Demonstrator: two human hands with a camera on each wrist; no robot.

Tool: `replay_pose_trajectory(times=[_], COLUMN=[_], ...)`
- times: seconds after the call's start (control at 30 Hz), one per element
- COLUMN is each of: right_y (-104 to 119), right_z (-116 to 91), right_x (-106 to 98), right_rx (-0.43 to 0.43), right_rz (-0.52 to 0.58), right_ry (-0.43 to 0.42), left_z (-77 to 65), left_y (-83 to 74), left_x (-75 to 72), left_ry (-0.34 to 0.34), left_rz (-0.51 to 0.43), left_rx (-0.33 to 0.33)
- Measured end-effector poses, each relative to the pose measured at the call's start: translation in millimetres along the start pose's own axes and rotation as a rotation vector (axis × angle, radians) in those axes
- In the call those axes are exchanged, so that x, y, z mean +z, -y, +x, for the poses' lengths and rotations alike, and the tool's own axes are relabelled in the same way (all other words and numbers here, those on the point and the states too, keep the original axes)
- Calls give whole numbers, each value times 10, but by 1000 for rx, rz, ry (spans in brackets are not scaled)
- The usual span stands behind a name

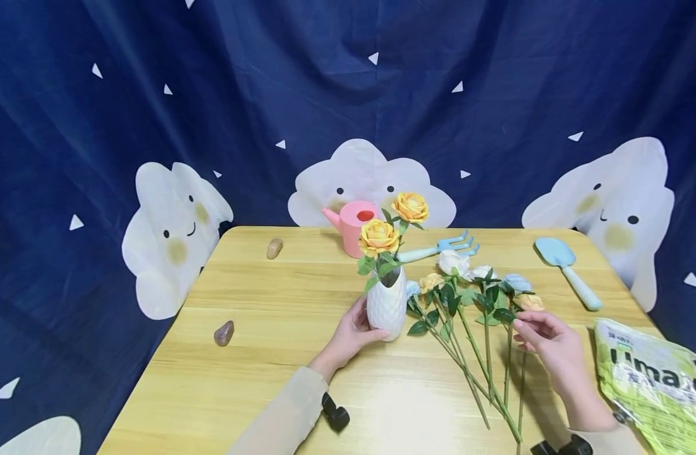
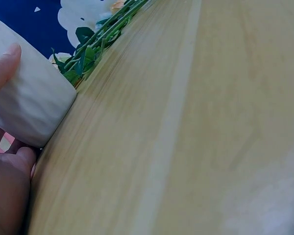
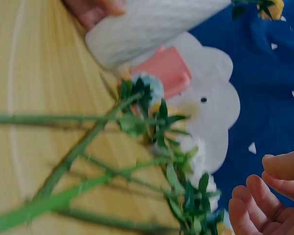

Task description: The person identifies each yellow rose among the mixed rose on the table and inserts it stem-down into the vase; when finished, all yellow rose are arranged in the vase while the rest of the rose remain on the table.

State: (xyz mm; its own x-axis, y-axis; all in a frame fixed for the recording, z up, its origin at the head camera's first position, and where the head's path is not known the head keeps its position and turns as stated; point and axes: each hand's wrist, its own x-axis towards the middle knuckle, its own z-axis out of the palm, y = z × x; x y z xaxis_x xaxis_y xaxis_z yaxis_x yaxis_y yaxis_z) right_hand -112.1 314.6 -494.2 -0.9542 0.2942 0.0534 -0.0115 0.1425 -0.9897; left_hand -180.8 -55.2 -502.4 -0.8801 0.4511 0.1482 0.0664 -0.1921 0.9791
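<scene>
A white textured vase (image 1: 386,306) stands on the table with two orange-yellow roses (image 1: 380,237) in it. My left hand (image 1: 356,332) grips the vase low down, thumb in front; in the left wrist view the thumb also lies against its wall. Right of it lie several artificial roses, among them a white rose (image 1: 454,263), a blue rose (image 1: 517,282) and a peach rose (image 1: 530,303), their green stems pointing towards me. Over the peach rose and its leaves hovers my right hand (image 1: 552,347). In the right wrist view its fingers (image 3: 257,196) are loosely bent with nothing visible between them.
Behind the vase stands a pink watering can (image 1: 356,227), beside a blue hand rake (image 1: 439,247). A blue shovel (image 1: 569,272) lies at the back right, a green-and-white bag (image 1: 649,379) at the right edge. Two stones, one brown (image 1: 224,333) and one tan (image 1: 274,248), lie left.
</scene>
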Motion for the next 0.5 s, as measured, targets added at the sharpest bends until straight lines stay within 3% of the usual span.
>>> replay_pose_trajectory(times=[0.2, 0.5], right_y=[401, 253], right_z=[-270, -336], right_x=[-27, -116], right_rx=[130, 317], right_rz=[-81, -213], right_ry=[12, 68], left_z=[-3, 2], left_y=[-6, -13], left_x=[-1, -5], left_ry=[-5, 2], left_rz=[-7, -2], left_rx=[-1, -6])
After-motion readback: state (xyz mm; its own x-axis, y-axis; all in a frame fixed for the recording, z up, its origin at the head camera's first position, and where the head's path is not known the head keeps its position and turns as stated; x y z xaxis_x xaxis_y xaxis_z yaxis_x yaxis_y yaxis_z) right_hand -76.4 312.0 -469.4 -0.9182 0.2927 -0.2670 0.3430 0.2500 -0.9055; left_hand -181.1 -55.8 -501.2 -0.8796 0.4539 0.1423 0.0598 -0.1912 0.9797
